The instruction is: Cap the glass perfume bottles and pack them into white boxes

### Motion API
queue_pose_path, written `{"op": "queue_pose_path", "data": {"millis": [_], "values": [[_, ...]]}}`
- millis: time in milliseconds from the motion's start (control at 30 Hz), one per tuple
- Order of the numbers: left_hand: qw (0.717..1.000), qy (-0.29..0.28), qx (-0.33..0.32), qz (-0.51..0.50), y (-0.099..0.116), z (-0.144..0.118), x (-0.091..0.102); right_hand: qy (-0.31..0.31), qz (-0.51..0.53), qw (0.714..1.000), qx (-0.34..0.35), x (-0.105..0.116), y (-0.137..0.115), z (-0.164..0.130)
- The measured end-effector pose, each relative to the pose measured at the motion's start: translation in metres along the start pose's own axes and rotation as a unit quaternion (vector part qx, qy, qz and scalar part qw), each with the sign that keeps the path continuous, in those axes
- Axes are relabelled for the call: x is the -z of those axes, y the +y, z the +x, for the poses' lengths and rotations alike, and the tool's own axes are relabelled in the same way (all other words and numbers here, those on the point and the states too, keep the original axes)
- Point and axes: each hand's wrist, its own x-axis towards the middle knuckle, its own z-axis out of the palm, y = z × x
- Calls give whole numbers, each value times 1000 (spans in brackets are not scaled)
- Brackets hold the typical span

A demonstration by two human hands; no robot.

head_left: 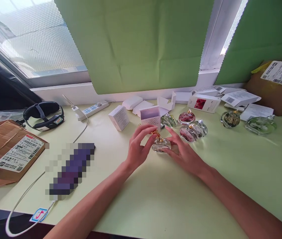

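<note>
A clear round glass perfume bottle [161,146] with a gold neck stands on the table in front of me. My right hand [187,155] grips it from the right side, with the thumb at the front and the fingers behind. Between the thumb and fingers of my left hand [139,146] is a small gold cap [156,133], tilted just above the bottle's neck. Whether cap and neck touch, I cannot tell. Right behind the bottle is an open carton with a lilac inside [150,115]. Nearby lie a red perfume bottle [187,117] and a pink one [188,133].
A closed white carton [119,118] stands left of the open one. More bottles, including a green one [260,125], lie to the right. Flattened cartons line the sill. A brown box [11,152], a headset [43,116], a power strip [96,109] and a blurred phone [72,169] with cable occupy the left.
</note>
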Motion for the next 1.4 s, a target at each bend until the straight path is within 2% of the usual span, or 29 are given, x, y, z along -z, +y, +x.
{"op": "queue_pose_path", "data": {"millis": [67, 133, 200, 300, 367, 400, 467, 533, 567, 600, 667, 700, 733, 800, 867, 1133, 1400], "values": [[998, 31, 54, -3, -4, 2, 2, 0, 11, 1000, -13, 3, 0, 0], [995, 26, 98, 8, -10, 3, 4, -3, 9, 1000, -12, 7, 1, 0], [992, -15, 117, 51, -15, 3, 6, -8, -3, 1000, -11, 10, 4, 0], [980, -95, 110, 133, -22, 3, 9, 2, -19, 1000, -14, 11, 9, 1], [974, -115, 109, 159, -27, 4, 12, 16, -22, 1000, -13, 9, 12, 1], [975, -104, 113, 160, -29, 5, 16, 20, -22, 999, -13, 8, 13, 1], [977, -34, 138, 157, -34, 10, 25, 20, -22, 999, -16, 7, 14, 1], [966, 33, 198, 161, -37, 17, 39, 19, -26, 999, -22, 6, 13, 1], [955, 30, 243, 168, -39, 21, 48, 20, -28, 999, -23, 6, 13, 1], [942, -21, 286, 172, -39, 24, 56, 21, -29, 999, -24, 6, 13, 1], [912, -181, 334, 155, -38, 29, 72, 26, -30, 999, -23, 5, 13, 1], [895, -255, 340, 136, -37, 30, 79, 28, -32, 999, -22, 5, 13, 1], [865, -351, 341, 114, -36, 30, 84, 31, -34, 999, -22, 5, 13, 1], [825, -447, 331, 101, -34, 29, 91, 35, -39, 998, -21, 4, 14, 2], [816, -467, 323, 107, -34, 28, 92, 37, -41, 998, -19, 4, 14, 2], [844, -445, 285, 94, -37, 25, 80, 39, -37, 998, -13, 4, 13, 1], [854, -436, 275, 71, -38, 25, 75, 38, -25, 999, -18, 4, 13, 1]]}}
